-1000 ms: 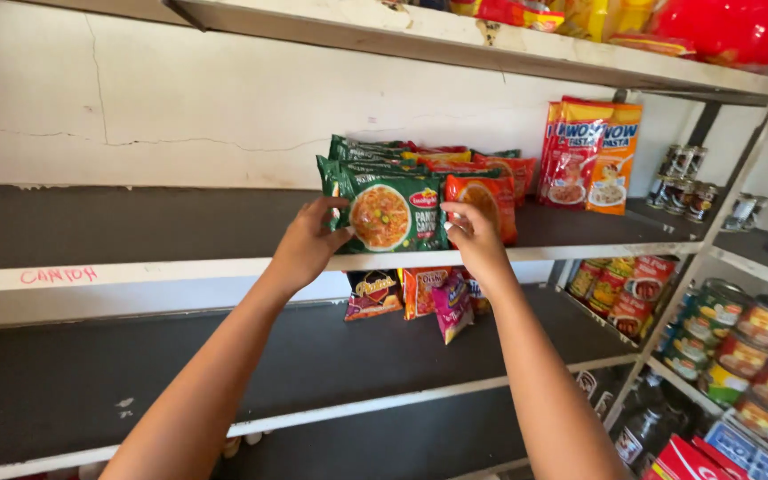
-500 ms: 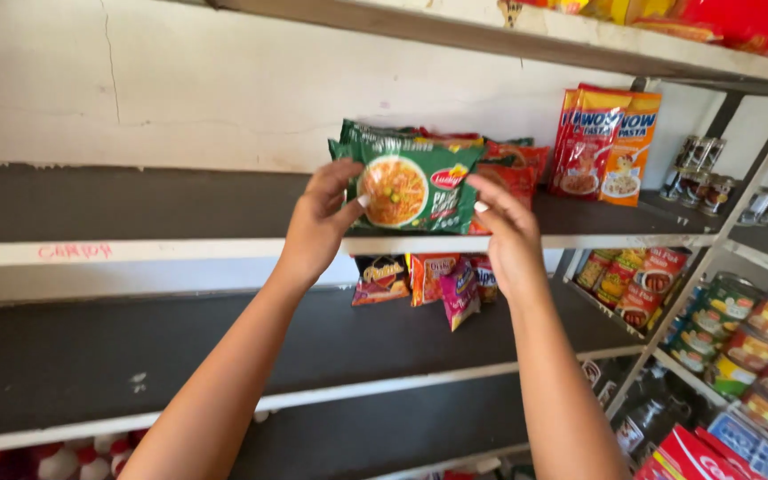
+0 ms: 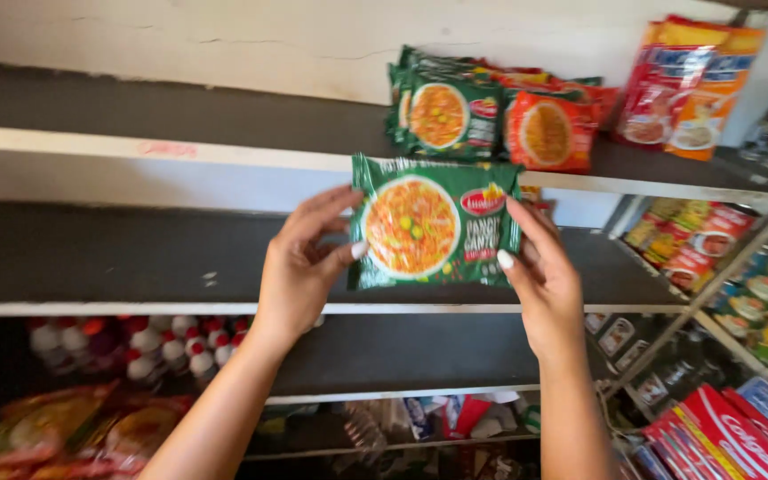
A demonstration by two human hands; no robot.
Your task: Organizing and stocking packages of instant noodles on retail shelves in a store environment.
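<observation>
The person holds a green noodle packet (image 3: pixel 433 222) out in the air in front of the shelves, flat side facing the camera. A moment ago this packet was up at the stack on the upper shelf (image 3: pixel 180 142); now it has come off the stack and sits lower, in front of the middle shelf (image 3: pixel 135 307). The left hand (image 3: pixel 300 267) grips the packet's left edge, with the thumb on the front and the fingers curled behind it. The right hand (image 3: pixel 540 276) grips the right edge the same way, thumb on the front. Both hands were raised to the upper shelf before, and now they are down and closer to the camera. The green packet stack (image 3: pixel 442 111) sits on the upper shelf, just beside the orange packets (image 3: pixel 548 133). Two tall red and yellow packets (image 3: pixel 691 89) lean at the back, further right. Small white bottles with red caps (image 3: pixel 135 342) stand under the middle shelf on the left. Red boxes (image 3: pixel 713 427) lie at the bottom right.
</observation>
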